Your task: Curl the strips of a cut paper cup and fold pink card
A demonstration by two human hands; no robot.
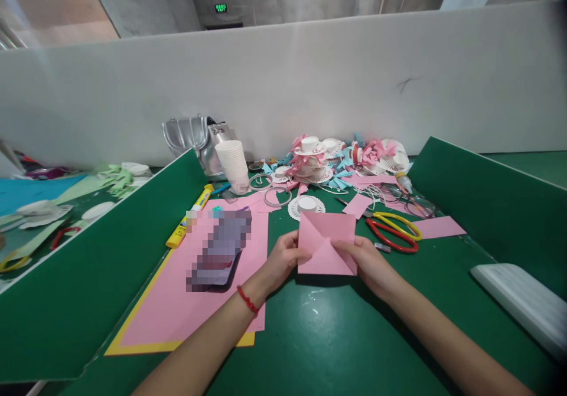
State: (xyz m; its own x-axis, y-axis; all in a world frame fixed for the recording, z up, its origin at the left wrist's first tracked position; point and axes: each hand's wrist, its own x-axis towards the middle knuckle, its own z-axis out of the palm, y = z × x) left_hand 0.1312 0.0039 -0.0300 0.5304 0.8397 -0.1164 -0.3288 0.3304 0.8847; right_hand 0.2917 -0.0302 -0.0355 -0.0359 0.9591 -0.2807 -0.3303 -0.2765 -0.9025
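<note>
A square of pink paper point(328, 257), marked with diagonal creases, is held up above the green table between both hands. My left hand point(286, 257) pinches its left edge, thumb on the near face. On the opposite side my right hand point(372, 263) grips the right edge, its thumb reaching in toward the centre of the square. Just behind the paper sits a small white cup piece on a lacy paper doily point(306, 207). Scissors with red and yellow handles point(394, 231) lie to the right of the paper, close to my right hand.
Pink sheets point(177, 301) carry a blurred phone point(221, 254), with a yellow glue tube point(189, 216) alongside. Stacked paper cups point(233, 166), a silver bag point(190, 136) and a heap of paper hats and bows point(314, 160) stand behind. Green dividers point(496, 189) flank the table; a white object point(522, 301) lies right.
</note>
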